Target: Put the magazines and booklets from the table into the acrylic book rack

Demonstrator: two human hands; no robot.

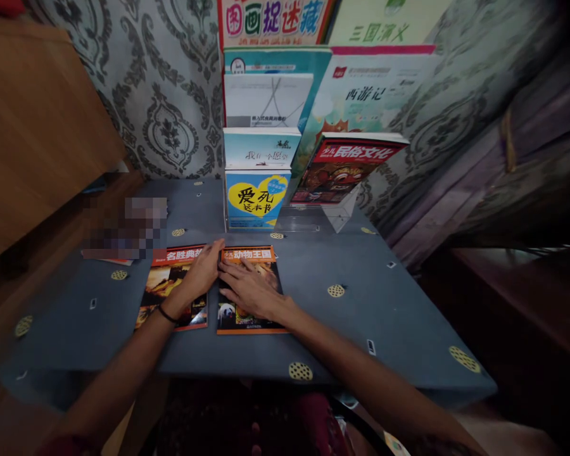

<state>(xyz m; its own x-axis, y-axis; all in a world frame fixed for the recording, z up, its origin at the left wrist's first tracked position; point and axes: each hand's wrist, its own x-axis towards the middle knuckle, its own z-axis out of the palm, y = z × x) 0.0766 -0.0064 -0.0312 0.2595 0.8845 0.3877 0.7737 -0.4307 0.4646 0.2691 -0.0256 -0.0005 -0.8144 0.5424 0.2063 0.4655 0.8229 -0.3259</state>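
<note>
Fingers of the right hand (251,290) are stretched out and slightly parted, palm down on the thin orange-bordered paperback with a panda on its dark cover (254,324), pressing on it without gripping it! Left hand (204,272), just beside: fingers straight and close together, nothing seen in their grasp, the hand slanting over the right edge of the thin red-and-black paperback with golden landscape pictures (164,282). Its fingertips come right up to the panda book's upper left corner; whether they touch it, I cannot tell. Both books lie flat, side by side, a narrow strip of cloth between them widening towards the person, lower edges nearly level.

Below them, a band of the grey-blue table cover printed with yellow dotted ovals (325,335) runs to the front edge. Out to the right, a much broader stretch of that cloth reaches the slanting side edge: that's the roomier flank! Leftward it's tighter, with a blurred pile of printed matter (123,231) near the red-and-black book's upper left corner.

Straight ahead, the transparent plastic book rack (304,221) stands close behind, a blue book with a yellow heart (258,199) upright in its lowest row, and a red-topped dark book (344,168) leaning at its right, tilted outward.
</note>
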